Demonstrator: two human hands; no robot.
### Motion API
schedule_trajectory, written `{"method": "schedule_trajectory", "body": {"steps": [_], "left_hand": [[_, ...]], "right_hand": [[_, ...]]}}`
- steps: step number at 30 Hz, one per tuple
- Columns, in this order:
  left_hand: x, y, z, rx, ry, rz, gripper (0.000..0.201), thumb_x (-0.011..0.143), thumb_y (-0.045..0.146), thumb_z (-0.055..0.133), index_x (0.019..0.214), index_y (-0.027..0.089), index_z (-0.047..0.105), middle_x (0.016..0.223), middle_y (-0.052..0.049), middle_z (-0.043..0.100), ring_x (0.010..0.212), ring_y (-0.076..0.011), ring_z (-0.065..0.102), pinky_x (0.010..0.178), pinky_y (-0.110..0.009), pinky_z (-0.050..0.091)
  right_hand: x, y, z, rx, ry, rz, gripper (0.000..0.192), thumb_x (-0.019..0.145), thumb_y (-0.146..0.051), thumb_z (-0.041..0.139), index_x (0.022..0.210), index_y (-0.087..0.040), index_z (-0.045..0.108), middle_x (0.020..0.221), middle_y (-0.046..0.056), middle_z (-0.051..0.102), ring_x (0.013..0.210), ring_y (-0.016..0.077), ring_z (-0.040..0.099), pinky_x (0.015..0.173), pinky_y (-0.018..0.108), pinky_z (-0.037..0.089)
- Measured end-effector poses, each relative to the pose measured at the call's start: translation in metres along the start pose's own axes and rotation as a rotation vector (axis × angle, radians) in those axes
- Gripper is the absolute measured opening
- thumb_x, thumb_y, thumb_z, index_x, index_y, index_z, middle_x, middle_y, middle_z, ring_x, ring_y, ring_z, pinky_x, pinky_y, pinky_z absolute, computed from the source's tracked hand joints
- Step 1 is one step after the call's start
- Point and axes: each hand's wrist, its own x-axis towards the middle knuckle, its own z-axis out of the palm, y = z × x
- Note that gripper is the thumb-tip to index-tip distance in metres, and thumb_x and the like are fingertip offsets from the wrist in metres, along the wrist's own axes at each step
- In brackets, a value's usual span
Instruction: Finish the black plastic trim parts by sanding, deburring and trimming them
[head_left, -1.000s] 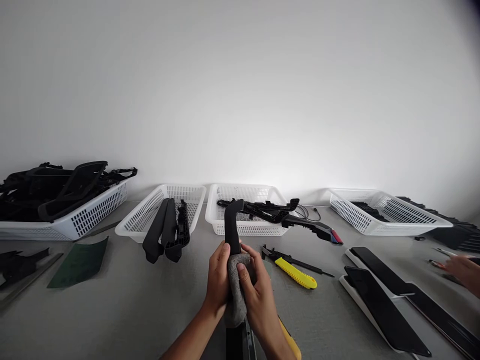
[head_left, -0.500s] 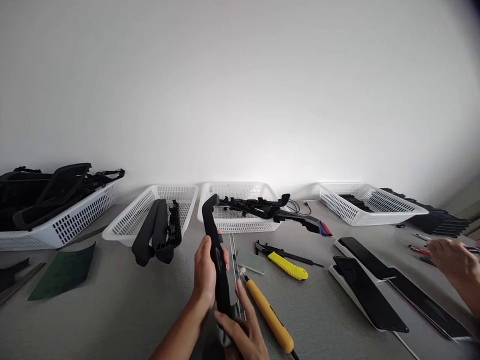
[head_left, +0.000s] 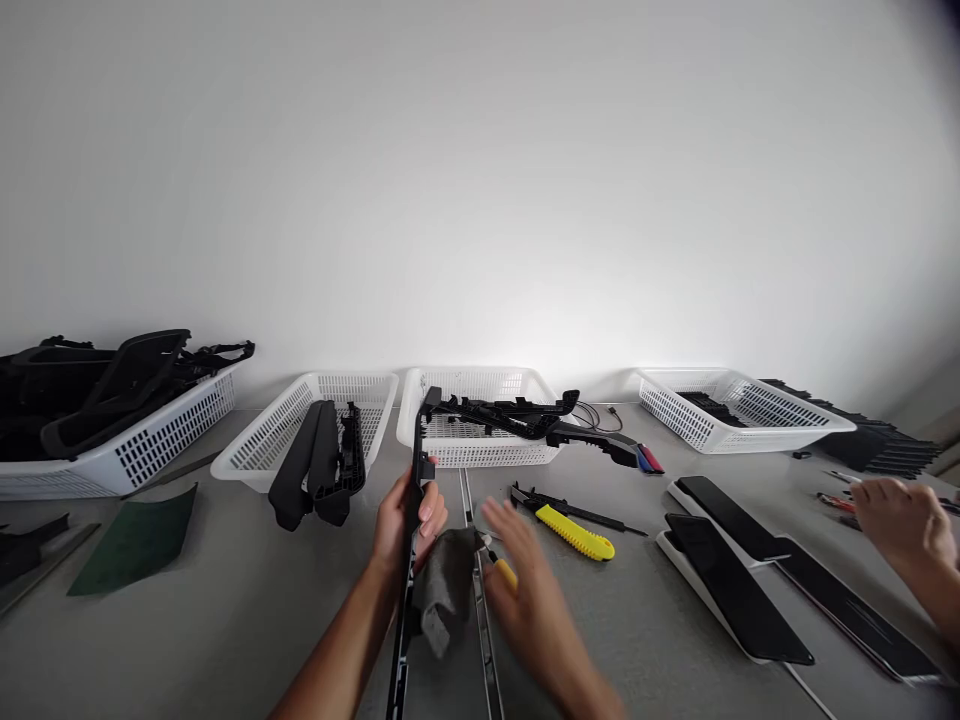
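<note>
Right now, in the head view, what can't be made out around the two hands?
- right hand: motion-blurred; grip unclear, and it covers most of the yellow-handled tool.
- long black trim strip in the left hand: its lower end runs off the bottom edge.
- grey cloth: which hand holds it is unclear.
- another person's hand: cut by the right edge.

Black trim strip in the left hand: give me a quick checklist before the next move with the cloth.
1. Left hand gripping the black trim strip: ok.
2. Grey cloth against the strip: ok.
3. Right hand holding the cloth: cannot tell, blurred.
4. Yellow knife away from both hands: ok.
5. Co-worker's hand away from the strip: ok.
6. Metal rail right beside the cloth: not ok.
</note>
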Motion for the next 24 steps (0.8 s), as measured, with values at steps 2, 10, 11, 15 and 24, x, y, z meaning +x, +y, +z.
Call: {"method": "schedule_trajectory", "body": {"steps": [2, 10, 11, 15, 24], "left_hand": [[-0.003, 0.003, 0.002, -0.04, 0.003, 0.016, 0.026, 0.108, 0.026, 0.05, 0.113, 0.013, 0.072, 0.053, 0.006, 0.049, 0.039, -0.009, 0.04, 0.045, -0.021, 0.036], [-0.006, -0.006, 0.01, -0.089, -0.011, -0.047, 0.023, 0.102, 0.036, 0.064, 0.111, 0.014, 0.067, 0.066, 0.006, 0.054, 0.04, -0.0045, 0.037, 0.042, -0.018, 0.036], [-0.005, -0.01, 0.01, -0.074, -0.007, -0.064, 0.023, 0.1, 0.037, 0.068, 0.108, 0.016, 0.066, 0.068, 0.006, 0.055, 0.039, -0.0033, 0.035, 0.04, -0.018, 0.033], [-0.003, -0.028, 0.007, -0.022, 0.027, -0.098, 0.036, 0.094, 0.043, 0.078, 0.117, 0.019, 0.064, 0.065, 0.01, 0.055, 0.035, -0.003, 0.034, 0.035, -0.016, 0.027], [-0.011, -0.038, 0.013, 0.208, 0.062, -0.081, 0.058, 0.095, 0.071, 0.058, 0.112, 0.016, 0.068, 0.055, 0.003, 0.062, 0.039, -0.0118, 0.048, 0.04, -0.021, 0.037]], "right_hand": [[0.015, 0.033, -0.03, -0.186, 0.067, 0.047, 0.063, 0.098, -0.024, 0.056, 0.161, -0.027, 0.056, 0.165, 0.009, 0.054, 0.158, 0.0357, 0.042, 0.125, 0.069, 0.038], [0.061, 0.124, -0.132, -0.593, -0.133, 0.318, 0.034, 0.085, -0.028, 0.062, 0.112, -0.019, 0.081, 0.126, 0.016, 0.077, 0.119, 0.039, 0.067, 0.099, 0.05, 0.054], [0.061, 0.126, -0.134, -0.609, -0.163, 0.329, 0.028, 0.085, -0.03, 0.063, 0.105, -0.02, 0.081, 0.123, 0.015, 0.077, 0.115, 0.0374, 0.068, 0.095, 0.047, 0.053], [0.063, 0.129, -0.132, -0.637, -0.236, 0.339, 0.016, 0.089, -0.031, 0.061, 0.094, -0.022, 0.074, 0.113, 0.013, 0.077, 0.11, 0.0344, 0.066, 0.089, 0.042, 0.051], [0.069, 0.118, -0.136, -0.579, -0.17, 0.274, 0.03, 0.104, -0.033, 0.041, 0.123, -0.022, 0.061, 0.126, 0.018, 0.075, 0.116, 0.0346, 0.07, 0.094, 0.046, 0.05]]}}
